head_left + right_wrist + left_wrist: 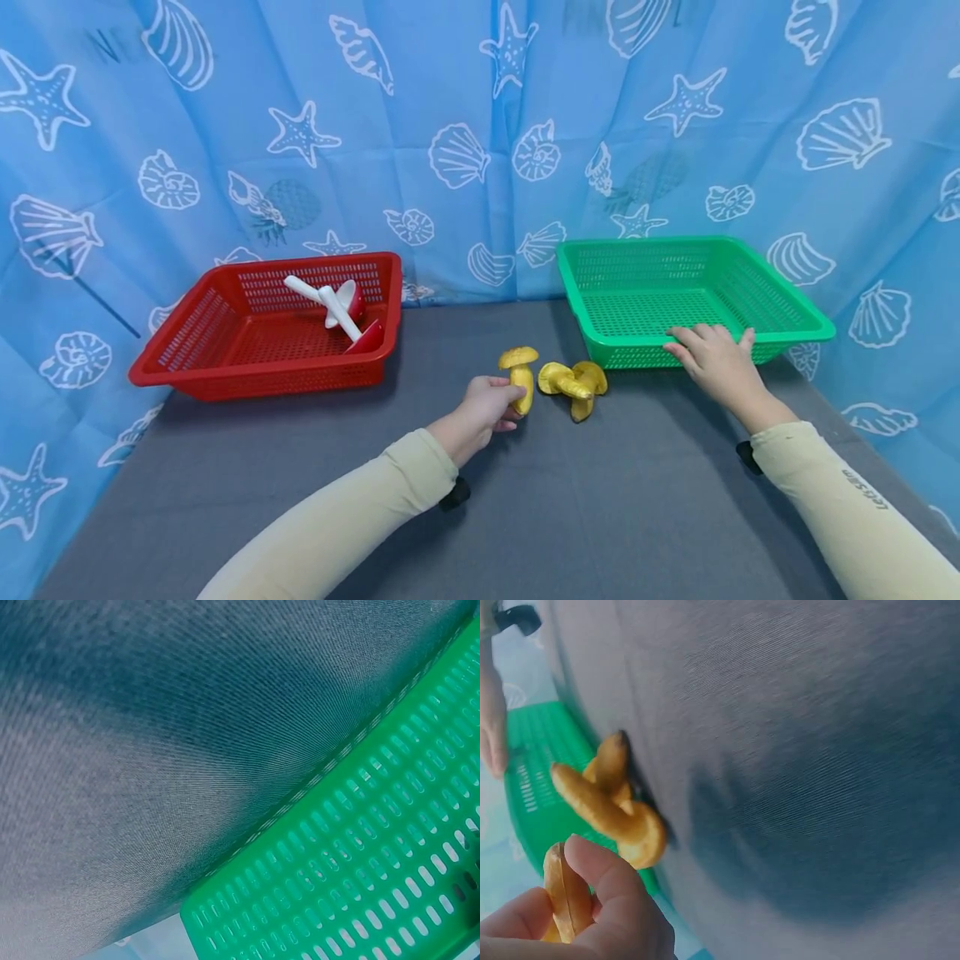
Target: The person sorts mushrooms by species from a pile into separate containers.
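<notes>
My left hand (486,410) pinches a yellow mushroom (521,385) by its stem, thumb against fingers, with the brown-yellow cap up. The left wrist view shows the stem end of this mushroom (566,889) between thumb and fingers. Just right of it, two more yellow mushrooms (572,382) lie touching on the grey cloth. My right hand (716,364) holds the near rim of the green basket (780,337), its fingers over the edge. That hand is out of sight in the right wrist view, where the basket's slotted wall (352,847) fills the lower right.
A red basket (262,375) stands at the left, with white-handled red-and-white ladles (341,312) inside its right end. Grey cloth (570,517) covers the table. Behind hangs a blue curtain (465,100) with shell and starfish prints.
</notes>
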The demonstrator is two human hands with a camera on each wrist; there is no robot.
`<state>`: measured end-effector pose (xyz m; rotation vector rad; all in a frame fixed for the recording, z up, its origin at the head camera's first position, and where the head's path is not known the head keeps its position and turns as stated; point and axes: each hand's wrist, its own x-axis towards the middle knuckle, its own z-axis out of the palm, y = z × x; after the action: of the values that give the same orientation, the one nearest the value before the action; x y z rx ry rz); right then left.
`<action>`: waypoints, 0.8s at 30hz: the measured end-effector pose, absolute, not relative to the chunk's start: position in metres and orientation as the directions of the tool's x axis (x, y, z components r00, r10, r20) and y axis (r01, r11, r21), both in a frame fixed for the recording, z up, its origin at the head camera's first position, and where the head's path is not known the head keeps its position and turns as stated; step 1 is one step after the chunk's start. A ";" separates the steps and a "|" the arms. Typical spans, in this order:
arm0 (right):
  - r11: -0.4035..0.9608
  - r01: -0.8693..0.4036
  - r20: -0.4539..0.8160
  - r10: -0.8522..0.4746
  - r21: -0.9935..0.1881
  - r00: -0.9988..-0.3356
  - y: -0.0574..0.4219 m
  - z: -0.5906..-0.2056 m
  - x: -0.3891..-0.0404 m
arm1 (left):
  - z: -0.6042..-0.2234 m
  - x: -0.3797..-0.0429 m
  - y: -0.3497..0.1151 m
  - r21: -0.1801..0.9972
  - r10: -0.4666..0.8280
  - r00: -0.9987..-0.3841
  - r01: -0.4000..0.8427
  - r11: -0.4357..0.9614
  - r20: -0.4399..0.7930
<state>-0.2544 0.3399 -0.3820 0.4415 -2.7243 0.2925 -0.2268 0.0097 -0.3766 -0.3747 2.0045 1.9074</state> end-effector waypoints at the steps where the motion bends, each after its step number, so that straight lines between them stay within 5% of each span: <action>1: 0.931 -0.339 0.385 -0.264 -0.139 -0.884 0.340 -0.382 -0.254 | -0.375 -0.228 0.011 0.905 0.058 -0.903 -0.423 0.048 -0.425; 15: 0.906 -0.421 0.489 -0.350 -0.039 -0.799 0.343 -0.387 -0.255 | -0.348 -0.242 0.042 0.895 0.137 -0.894 -0.439 -0.083 -0.426; 24: 0.913 -0.407 0.451 -0.346 -0.043 -0.823 0.343 -0.385 -0.256 | -0.334 -0.255 0.064 0.891 0.166 -0.901 -0.425 -0.159 -0.400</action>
<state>-0.2560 0.3430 -0.3848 0.5458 -2.6302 0.1892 -0.2552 0.0636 -0.3337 -0.2927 1.7313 2.1128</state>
